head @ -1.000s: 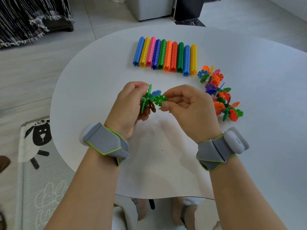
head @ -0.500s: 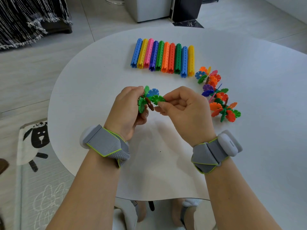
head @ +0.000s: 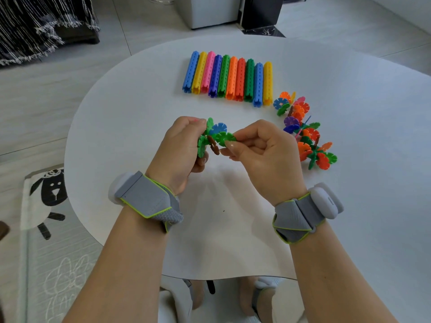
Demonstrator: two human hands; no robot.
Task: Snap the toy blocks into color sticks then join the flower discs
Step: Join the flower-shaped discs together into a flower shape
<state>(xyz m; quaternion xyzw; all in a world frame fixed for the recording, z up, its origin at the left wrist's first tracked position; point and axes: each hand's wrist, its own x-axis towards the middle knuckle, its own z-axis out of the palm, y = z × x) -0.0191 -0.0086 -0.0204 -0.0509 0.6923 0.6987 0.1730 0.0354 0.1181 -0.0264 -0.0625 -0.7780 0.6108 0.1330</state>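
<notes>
two hands meet above the middle of the table, both curled round one small cluster of flower discs (head: 213, 138). the left hand (head: 179, 148) wraps its fingers (head: 186, 123) tight round the cluster's left side, gripping the green discs there. the right hand (head: 263, 155) pinches a green disc (head: 225, 137) at the cluster's right edge between thumb and forefinger, its other fingers folded into the palm. a blue disc (head: 218, 128) stands at the top of the cluster and a brown disc (head: 214, 146) hangs edge-on below it, between the two hands. whether the green disc is fully seated cannot be told. each wrist wears a grey band with a lime edge and a white pod: the left band (head: 147, 201) and the right band (head: 303, 213).

beyond the hands, ten color sticks (head: 228, 78) lie side by side, touching, in a row on the far part of the white round table (head: 140, 101): blue, yellow, pink, dark blue, green, orange, red, green, blue, yellow. just right of the row's near end, a chain of joined discs (head: 303, 134) in orange, green, blue, purple and pink rests on the table, apart from the hands.

past the table edge lie pale floor tiles, a grey mat with a sheep drawing (head: 46, 194) at left, a dark fringed cloth (head: 42, 22) at top left, and a white box (head: 210, 10) beside a black block (head: 261, 12) at the top.
</notes>
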